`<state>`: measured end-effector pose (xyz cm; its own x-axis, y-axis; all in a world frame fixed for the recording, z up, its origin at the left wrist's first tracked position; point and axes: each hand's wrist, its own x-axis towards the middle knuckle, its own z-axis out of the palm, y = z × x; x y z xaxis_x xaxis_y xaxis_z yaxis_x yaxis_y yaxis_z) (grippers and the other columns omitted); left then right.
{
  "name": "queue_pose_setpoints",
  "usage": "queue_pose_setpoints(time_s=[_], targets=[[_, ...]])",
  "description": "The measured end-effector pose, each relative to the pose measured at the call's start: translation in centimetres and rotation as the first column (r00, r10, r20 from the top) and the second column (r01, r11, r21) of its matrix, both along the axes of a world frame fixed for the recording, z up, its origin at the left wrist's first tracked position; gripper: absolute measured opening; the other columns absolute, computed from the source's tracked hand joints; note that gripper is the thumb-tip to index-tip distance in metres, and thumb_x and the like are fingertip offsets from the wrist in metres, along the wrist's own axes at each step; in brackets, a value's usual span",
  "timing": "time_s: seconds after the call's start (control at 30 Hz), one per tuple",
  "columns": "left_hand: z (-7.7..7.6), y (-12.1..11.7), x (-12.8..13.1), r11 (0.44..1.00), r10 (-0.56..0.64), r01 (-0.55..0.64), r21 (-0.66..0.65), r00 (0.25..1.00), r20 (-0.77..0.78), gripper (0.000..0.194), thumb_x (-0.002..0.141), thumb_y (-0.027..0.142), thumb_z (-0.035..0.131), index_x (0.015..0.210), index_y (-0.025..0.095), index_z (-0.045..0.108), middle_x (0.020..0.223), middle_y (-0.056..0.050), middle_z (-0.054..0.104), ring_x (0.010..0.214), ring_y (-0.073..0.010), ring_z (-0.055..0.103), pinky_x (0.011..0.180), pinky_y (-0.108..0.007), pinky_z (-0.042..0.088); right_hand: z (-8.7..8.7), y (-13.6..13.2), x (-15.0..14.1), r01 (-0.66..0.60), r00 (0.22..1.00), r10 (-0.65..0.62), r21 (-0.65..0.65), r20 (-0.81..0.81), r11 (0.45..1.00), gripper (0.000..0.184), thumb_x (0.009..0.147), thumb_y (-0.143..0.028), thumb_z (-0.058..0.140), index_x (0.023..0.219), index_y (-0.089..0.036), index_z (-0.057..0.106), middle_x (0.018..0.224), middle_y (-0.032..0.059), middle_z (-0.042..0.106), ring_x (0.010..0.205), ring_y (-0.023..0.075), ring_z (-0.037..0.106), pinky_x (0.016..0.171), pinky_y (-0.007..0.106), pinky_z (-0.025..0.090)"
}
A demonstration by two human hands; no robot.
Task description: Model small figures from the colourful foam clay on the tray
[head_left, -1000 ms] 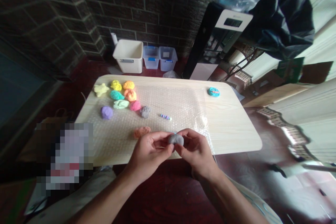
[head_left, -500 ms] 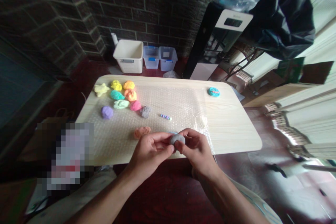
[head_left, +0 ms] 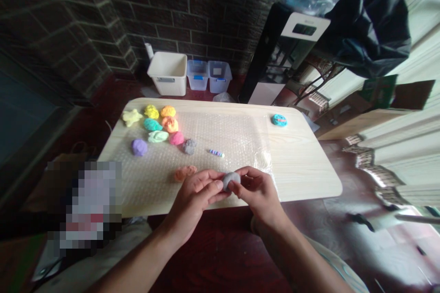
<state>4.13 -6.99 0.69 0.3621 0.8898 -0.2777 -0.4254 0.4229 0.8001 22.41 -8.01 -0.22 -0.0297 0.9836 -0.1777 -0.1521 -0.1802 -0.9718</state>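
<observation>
A smooth, rounded piece of grey modelling clay (head_left: 231, 179) is pinched between my two hands above the table's near edge. My left hand (head_left: 197, 194) grips its left side with thumb and fingers. On the right side, my right hand (head_left: 259, 192) presses it with the thumb in front and fingers behind. Just beyond my left hand lies a brownish-orange clay lump (head_left: 184, 173), partly hidden by my fingers. A small striped clay stick (head_left: 216, 153) lies farther out, and left of it a rough grey clay lump (head_left: 189, 146).
Bubble wrap (head_left: 223, 128) covers much of the wooden table (head_left: 309, 165). Several coloured clay lumps, among them a purple one (head_left: 139, 147), sit at the left. A blue round piece (head_left: 279, 120) lies far right. Bins (head_left: 168, 75) and a water dispenser (head_left: 292, 50) stand behind the table.
My left thumb has shifted up along the grey clay, and the clay has turned slightly between my fingers. The things on the table have stayed put.
</observation>
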Motion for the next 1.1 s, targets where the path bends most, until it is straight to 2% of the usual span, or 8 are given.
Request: queue_pose_setpoints(time_s=[0.27,0.43,0.53,0.67,0.87,1.1], targets=[[0.2,-0.13,0.06,1.0,-0.012,0.012,-0.013,1.0,0.002,0.02,0.087,0.03,0.079,0.099,0.016,0.084,0.101,-0.008,0.083,0.099,-0.0252,0.079,0.091,-0.037,0.067,0.16,-0.03,0.15,-0.027,1.0,0.027,-0.004,-0.013,1.0,0.039,0.07,-0.043,0.099,0.078,-0.019,0.069,0.069,0.0004,0.073,0.06,0.0122,0.061,0.059,0.026,0.049],[0.43,-0.11,0.14,1.0,-0.014,0.014,-0.011,1.0,0.003,0.019,0.086,0.029,0.078,0.098,0.015,0.084,0.099,-0.009,0.083,0.097,-0.0255,0.079,0.091,-0.038,0.066,0.09,-0.06,0.24,-0.046,0.999,0.046,0.015,-0.013,0.999,0.035,0.078,-0.043,0.094,0.078,-0.018,0.07,0.067,-0.0003,0.07,0.059,0.0113,0.059,0.059,0.025,0.048],[0.26,0.12,0.02,1.0,0.007,-0.007,-0.015,1.0,-0.027,0.015,0.087,0.029,0.079,0.091,0.015,0.082,0.097,-0.008,0.083,0.094,-0.0259,0.079,0.088,-0.04,0.067,-0.13,-0.29,0.21,-0.073,0.997,0.073,0.02,-0.027,0.997,0.031,0.082,-0.041,0.092,0.082,-0.018,0.072,0.071,0.0004,0.072,0.062,0.0117,0.061,0.062,0.025,0.049],[-0.07,0.4,-0.07,0.999,0.024,-0.027,-0.036,0.996,-0.085,0.021,0.084,0.035,0.085,0.091,0.016,0.084,0.092,-0.008,0.082,0.088,-0.0225,0.077,0.081,-0.034,0.066,-0.44,-0.68,0.09,-0.092,0.996,0.092,0.017,0.009,0.996,0.028,0.083,-0.039,0.091,0.087,-0.019,0.073,0.078,0.0011,0.073,0.07,0.0134,0.064,0.066,0.026,0.049],[-0.11,0.15,0.26,0.999,-0.006,0.006,-0.053,1.0,0.002,0.019,0.087,0.035,0.086,0.089,0.017,0.085,0.095,-0.008,0.083,0.091,-0.0219,0.077,0.084,-0.035,0.066,-0.16,-0.45,0.39,-0.057,0.986,0.051,0.033,0.157,0.998,0.032,0.081,-0.042,0.092,0.089,-0.018,0.072,0.081,0.0043,0.075,0.073,0.0177,0.069,0.067,0.029,0.053],[-0.46,0.16,0.2,1.0,0.017,-0.016,-0.022,0.998,0.061,0.014,0.094,0.026,0.078,0.087,0.016,0.084,0.098,-0.008,0.083,0.092,-0.0222,0.078,0.086,-0.036,0.066,0.06,-0.21,0.48,-0.095,0.985,0.087,0.052,0.15,0.994,0.029,0.087,-0.043,0.087,0.092,-0.017,0.074,0.081,0.0048,0.075,0.069,0.0152,0.065,0.065,0.028,0.051]])
